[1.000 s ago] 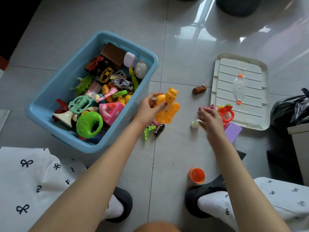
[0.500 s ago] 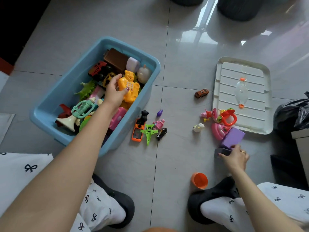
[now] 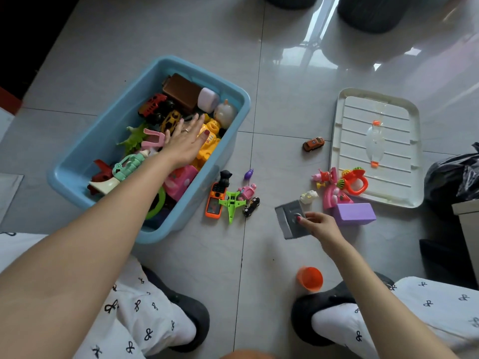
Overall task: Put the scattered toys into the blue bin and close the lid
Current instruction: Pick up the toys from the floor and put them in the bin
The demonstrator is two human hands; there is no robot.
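The blue bin (image 3: 77, 161) stands on the floor at left, filled with toys. My left hand (image 3: 185, 141) is flat and spread over them, next to the yellow bear toy (image 3: 210, 141) lying in the bin. My right hand (image 3: 317, 224) pinches a grey box toy (image 3: 289, 221) by its front knob, just above the floor. The white lid (image 3: 375, 146) lies upside down at right. On the floor are an orange phone (image 3: 215, 200), a green plane (image 3: 232, 203), a purple block (image 3: 353, 213), an orange car (image 3: 313, 144) and an orange cup (image 3: 309, 278).
Small pink and red toys (image 3: 337, 187) cluster at the lid's near corner, a red rattle (image 3: 356, 182) resting on its edge. A black bag (image 3: 456, 177) sits at far right. My dark slippers (image 3: 189, 322) and patterned trousers are at the bottom. Dark round objects (image 3: 368, 11) stand at the top.
My left hand carried the yellow bear from the floor into the bin and let go, now flat. My right hand moved down from the pink toys and took hold of the grey box.
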